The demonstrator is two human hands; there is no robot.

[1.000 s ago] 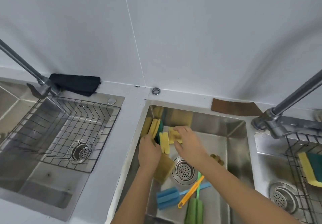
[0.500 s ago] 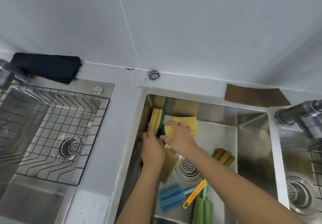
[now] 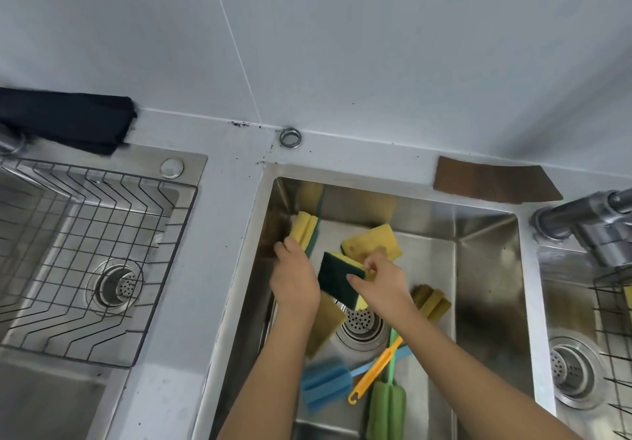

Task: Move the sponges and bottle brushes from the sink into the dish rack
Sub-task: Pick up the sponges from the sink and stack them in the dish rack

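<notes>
In the middle sink (image 3: 485, 268), my left hand (image 3: 295, 279) grips a stack of yellow sponges (image 3: 304, 229) standing on edge against the left wall. My right hand (image 3: 383, 284) pinches a green-and-yellow sponge (image 3: 337, 277) lifted between both hands. A loose yellow sponge (image 3: 374, 243) lies behind it, and a brownish sponge (image 3: 432, 301) lies to the right. Another flat sponge (image 3: 325, 323) rests under my left wrist. A blue bottle brush (image 3: 325, 383), a green bottle brush (image 3: 386, 409) and an orange handle (image 3: 376, 369) lie at the sink's front. The wire dish rack (image 3: 102, 234) sits over the left sink.
A black cloth (image 3: 68, 120) lies behind the dish rack. A metal ring (image 3: 290, 137) and a brown pad (image 3: 496, 181) sit on the counter at the back. A faucet base (image 3: 588, 224) stands right, beside a third sink (image 3: 574, 368) with another rack.
My right hand has pulled a green-backed sponge up and away from the stack. The camera has moved closer and left, so the dish rack sits further left in view.
</notes>
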